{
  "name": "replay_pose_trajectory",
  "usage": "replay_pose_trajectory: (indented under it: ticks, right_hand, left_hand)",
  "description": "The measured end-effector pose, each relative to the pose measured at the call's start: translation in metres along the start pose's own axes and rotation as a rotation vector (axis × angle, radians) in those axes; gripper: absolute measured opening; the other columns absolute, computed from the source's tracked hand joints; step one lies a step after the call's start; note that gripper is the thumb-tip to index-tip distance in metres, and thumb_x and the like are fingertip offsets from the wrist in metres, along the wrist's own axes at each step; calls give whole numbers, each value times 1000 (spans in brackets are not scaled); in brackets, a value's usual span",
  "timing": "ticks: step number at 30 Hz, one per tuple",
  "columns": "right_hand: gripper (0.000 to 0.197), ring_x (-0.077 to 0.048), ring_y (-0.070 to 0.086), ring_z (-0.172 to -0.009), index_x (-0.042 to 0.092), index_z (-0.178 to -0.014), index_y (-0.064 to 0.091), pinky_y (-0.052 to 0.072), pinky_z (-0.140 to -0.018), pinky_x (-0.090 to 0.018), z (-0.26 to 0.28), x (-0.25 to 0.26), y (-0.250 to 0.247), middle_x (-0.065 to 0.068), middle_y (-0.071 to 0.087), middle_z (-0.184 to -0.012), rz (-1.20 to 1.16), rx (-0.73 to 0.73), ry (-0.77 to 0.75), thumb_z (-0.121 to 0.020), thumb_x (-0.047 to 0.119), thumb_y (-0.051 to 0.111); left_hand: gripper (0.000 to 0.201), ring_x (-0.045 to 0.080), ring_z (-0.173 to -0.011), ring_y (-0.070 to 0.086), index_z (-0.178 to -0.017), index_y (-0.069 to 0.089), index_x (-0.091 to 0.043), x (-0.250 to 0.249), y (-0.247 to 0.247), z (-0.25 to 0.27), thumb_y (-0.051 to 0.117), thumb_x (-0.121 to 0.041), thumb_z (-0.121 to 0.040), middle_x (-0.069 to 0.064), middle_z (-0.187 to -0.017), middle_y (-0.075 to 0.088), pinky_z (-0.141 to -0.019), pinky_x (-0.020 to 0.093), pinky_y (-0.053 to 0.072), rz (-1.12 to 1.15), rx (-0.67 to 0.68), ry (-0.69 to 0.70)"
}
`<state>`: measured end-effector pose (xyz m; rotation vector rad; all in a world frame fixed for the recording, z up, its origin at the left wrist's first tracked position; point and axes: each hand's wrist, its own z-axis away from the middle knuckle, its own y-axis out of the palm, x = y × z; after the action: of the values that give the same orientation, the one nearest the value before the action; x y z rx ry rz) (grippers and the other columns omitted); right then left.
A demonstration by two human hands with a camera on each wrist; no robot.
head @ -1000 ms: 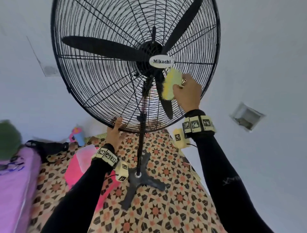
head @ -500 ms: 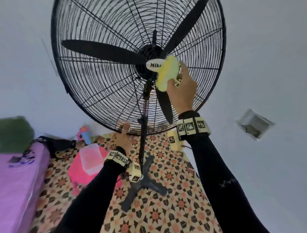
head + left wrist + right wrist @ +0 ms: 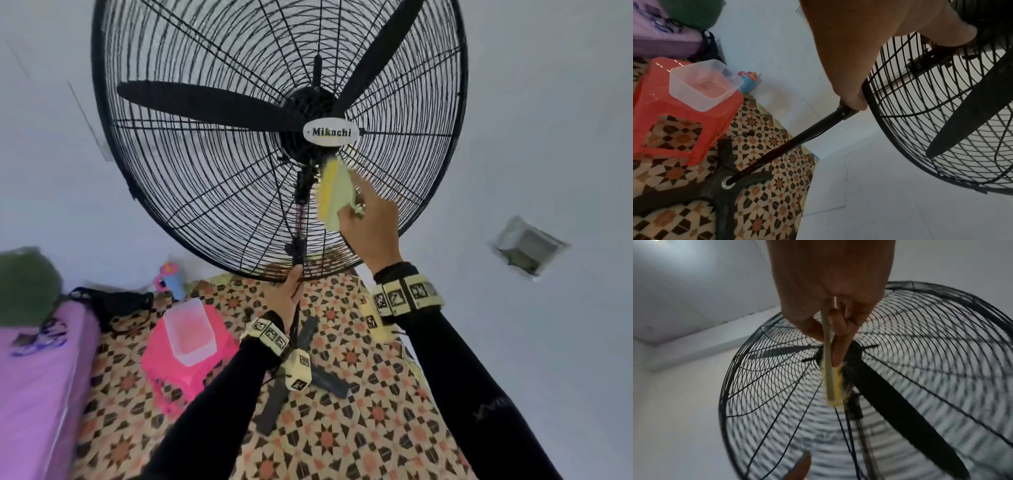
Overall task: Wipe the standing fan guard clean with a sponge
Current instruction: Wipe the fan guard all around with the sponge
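A large black standing fan fills the head view, its wire guard (image 3: 191,161) round three black blades and a white hub badge (image 3: 331,132). My right hand (image 3: 370,226) pinches a yellow-green sponge (image 3: 333,192) flat against the guard just below the badge; the right wrist view shows the sponge (image 3: 829,369) edge-on between thumb and fingers. At the guard's bottom rim my left hand (image 3: 286,294) grips the wires, and in the left wrist view the fingers (image 3: 853,100) curl over the rim (image 3: 867,91) beside the pole (image 3: 797,139).
The fan's black cross base (image 3: 308,380) stands on patterned floor tiles. A pink plastic stool (image 3: 178,366) carrying a clear plastic tub (image 3: 188,332) is at the left, with a purple bed (image 3: 34,394) beyond. A blue cup (image 3: 173,281) sits by the white wall.
My right hand slid the sponge up over the hub badge, then back down below it. The left hand shifted right along the bottom rim toward the pole.
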<state>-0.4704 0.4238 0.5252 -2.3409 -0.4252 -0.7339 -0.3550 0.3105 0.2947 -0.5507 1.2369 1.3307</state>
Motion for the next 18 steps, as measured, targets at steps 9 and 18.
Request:
replay_pose_trajectory:
  ticks: [9, 18]
  right_hand:
    - [56, -10, 69, -100, 20, -148, 52, 60, -76, -17, -15, -22, -18, -8, 70, -122, -225, -100, -35, -95, 9, 65]
    - [58, -29, 72, -92, 31, -146, 52, 64, -76, -41, 40, -82, -9, -16, 73, -108, -160, 290, -85, -91, 18, 64]
  left_hand:
    - [33, 11, -72, 65, -100, 72, -19, -28, 24, 43, 74, -47, -84, 7, -95, 67, -57, 21, 56, 62, 11, -52]
    - [32, 21, -85, 57, -138, 52, -23, -29, 28, 54, 40, -12, -110, 3, -109, 62, -57, 26, 50, -109, -41, -5]
